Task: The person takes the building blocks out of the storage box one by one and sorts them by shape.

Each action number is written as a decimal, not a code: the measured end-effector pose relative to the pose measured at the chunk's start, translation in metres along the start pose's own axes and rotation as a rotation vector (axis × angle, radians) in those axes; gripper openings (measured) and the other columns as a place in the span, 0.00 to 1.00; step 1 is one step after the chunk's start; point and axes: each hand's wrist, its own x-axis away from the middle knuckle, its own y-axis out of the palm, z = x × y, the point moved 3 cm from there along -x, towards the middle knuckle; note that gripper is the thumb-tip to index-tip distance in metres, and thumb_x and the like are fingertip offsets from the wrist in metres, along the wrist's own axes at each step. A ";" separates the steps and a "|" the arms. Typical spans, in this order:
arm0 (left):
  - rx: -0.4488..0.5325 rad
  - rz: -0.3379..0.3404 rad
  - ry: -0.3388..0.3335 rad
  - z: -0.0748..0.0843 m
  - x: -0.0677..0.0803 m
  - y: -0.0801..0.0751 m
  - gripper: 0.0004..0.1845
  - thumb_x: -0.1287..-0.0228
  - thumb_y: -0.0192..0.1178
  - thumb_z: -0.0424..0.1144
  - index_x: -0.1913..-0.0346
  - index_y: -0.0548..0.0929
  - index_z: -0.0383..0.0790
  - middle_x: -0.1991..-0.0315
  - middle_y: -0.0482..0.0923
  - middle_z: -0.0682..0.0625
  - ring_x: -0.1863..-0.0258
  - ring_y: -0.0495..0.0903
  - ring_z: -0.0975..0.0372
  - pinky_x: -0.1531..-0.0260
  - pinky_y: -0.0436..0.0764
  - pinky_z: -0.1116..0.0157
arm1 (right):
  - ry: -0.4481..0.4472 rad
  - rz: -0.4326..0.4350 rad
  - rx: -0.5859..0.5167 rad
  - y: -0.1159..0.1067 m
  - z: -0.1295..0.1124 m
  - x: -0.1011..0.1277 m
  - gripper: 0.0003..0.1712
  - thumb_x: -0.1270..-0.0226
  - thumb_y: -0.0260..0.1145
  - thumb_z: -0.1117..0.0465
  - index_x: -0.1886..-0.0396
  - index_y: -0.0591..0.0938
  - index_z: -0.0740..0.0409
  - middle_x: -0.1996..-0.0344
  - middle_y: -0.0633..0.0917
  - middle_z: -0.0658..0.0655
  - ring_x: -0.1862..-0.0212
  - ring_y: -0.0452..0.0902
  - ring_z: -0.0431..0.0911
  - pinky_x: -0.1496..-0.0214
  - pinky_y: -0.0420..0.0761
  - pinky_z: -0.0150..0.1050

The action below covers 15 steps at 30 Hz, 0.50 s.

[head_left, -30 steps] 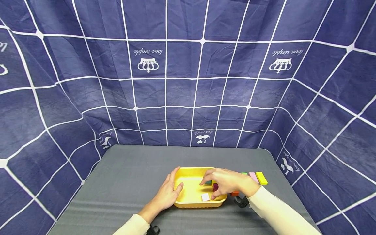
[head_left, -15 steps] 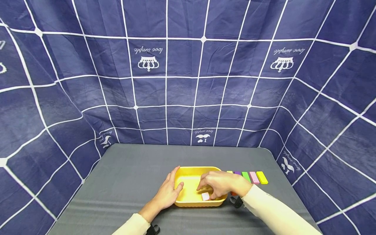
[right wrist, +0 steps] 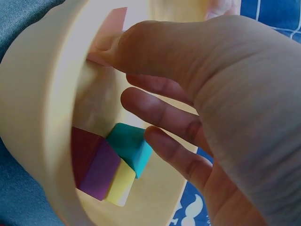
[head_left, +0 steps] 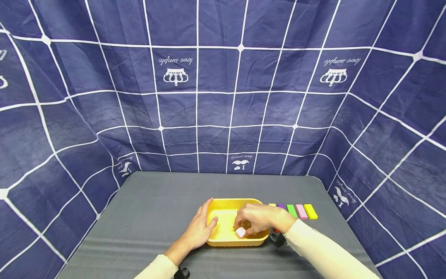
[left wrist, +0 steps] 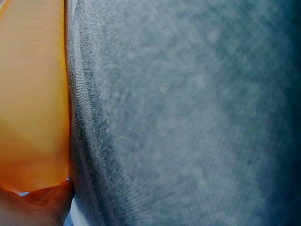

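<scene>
Step in hand, as judged: picking one block out of the tray [head_left: 223,204]. Right hand [head_left: 259,220] is inside the tray, thumb and forefinger pinching the pink block [head_left: 241,232] near the front wall; other fingers loosely spread. Left hand [head_left: 198,230] rests on the tray's left rim, fingers straight, steadying it on the surface [head_left: 150,217].

Next move likely calls for a clean lift over the rim without tipping the tray.

Also in the tray: teal block [right wrist: 131,148], purple block [right wrist: 96,169], yellow block [right wrist: 120,186], close together under the fingers; they could be nudged. A row of blocks [head_left: 294,211] lies right of the tray, apart from it.
</scene>
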 end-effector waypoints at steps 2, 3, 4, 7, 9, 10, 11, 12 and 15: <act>-0.003 0.006 0.009 0.001 0.000 0.000 0.40 0.14 0.66 0.44 0.08 0.62 0.41 0.26 0.80 0.33 0.28 0.86 0.37 0.26 0.82 0.33 | 0.000 -0.004 -0.001 0.002 0.001 -0.001 0.15 0.28 0.88 0.54 0.44 0.97 0.41 0.54 0.94 0.37 0.53 0.86 0.30 0.44 0.81 0.21; -0.006 0.010 0.016 0.001 0.000 0.000 0.40 0.14 0.66 0.44 0.08 0.62 0.41 0.27 0.80 0.33 0.29 0.86 0.37 0.27 0.82 0.33 | -0.002 -0.001 -0.001 0.002 0.001 -0.001 0.14 0.28 0.88 0.54 0.45 0.97 0.41 0.55 0.94 0.37 0.54 0.86 0.29 0.45 0.81 0.20; -0.007 0.010 0.016 0.001 0.000 0.000 0.40 0.14 0.66 0.44 0.08 0.62 0.41 0.27 0.80 0.33 0.29 0.86 0.37 0.27 0.83 0.33 | -0.005 0.003 -0.001 0.002 0.001 0.000 0.13 0.28 0.88 0.54 0.46 0.97 0.42 0.56 0.94 0.37 0.55 0.86 0.29 0.46 0.80 0.20; -0.003 0.010 0.020 0.002 0.000 0.000 0.40 0.14 0.66 0.44 0.08 0.62 0.41 0.27 0.80 0.33 0.29 0.86 0.37 0.27 0.82 0.33 | -0.017 0.016 -0.006 0.002 0.001 0.001 0.11 0.27 0.87 0.55 0.48 0.97 0.43 0.58 0.93 0.37 0.56 0.86 0.30 0.48 0.79 0.18; 0.003 0.009 0.013 0.003 0.000 0.000 0.40 0.14 0.66 0.44 0.08 0.62 0.42 0.26 0.79 0.33 0.28 0.85 0.37 0.26 0.82 0.33 | -0.022 0.025 -0.014 0.002 0.000 0.003 0.11 0.27 0.87 0.55 0.48 0.97 0.44 0.59 0.93 0.38 0.57 0.87 0.31 0.49 0.79 0.18; 0.006 0.007 0.006 0.002 0.001 0.000 0.41 0.14 0.66 0.44 0.08 0.62 0.42 0.25 0.79 0.33 0.27 0.85 0.37 0.25 0.81 0.33 | -0.025 0.030 -0.017 0.002 0.000 0.003 0.10 0.27 0.87 0.56 0.49 0.97 0.44 0.59 0.93 0.39 0.57 0.87 0.31 0.49 0.79 0.18; 0.009 0.008 0.004 0.002 0.001 0.000 0.41 0.14 0.66 0.44 0.08 0.62 0.43 0.25 0.79 0.33 0.26 0.85 0.37 0.24 0.81 0.33 | -0.026 0.034 -0.019 0.002 0.000 0.004 0.10 0.27 0.87 0.56 0.49 0.97 0.44 0.59 0.93 0.39 0.57 0.87 0.31 0.49 0.78 0.17; 0.008 0.011 0.006 0.003 0.001 0.000 0.40 0.14 0.66 0.44 0.08 0.62 0.43 0.25 0.79 0.33 0.26 0.85 0.37 0.25 0.81 0.33 | -0.026 0.039 -0.020 0.002 0.000 0.005 0.11 0.27 0.87 0.56 0.49 0.97 0.44 0.59 0.93 0.39 0.57 0.88 0.31 0.49 0.78 0.18; 0.005 0.018 0.005 0.003 0.001 -0.001 0.40 0.15 0.66 0.44 0.08 0.63 0.43 0.24 0.79 0.34 0.26 0.84 0.37 0.24 0.81 0.33 | -0.025 0.055 -0.016 0.001 -0.001 0.008 0.11 0.27 0.87 0.54 0.48 0.97 0.44 0.58 0.93 0.39 0.56 0.87 0.31 0.48 0.79 0.18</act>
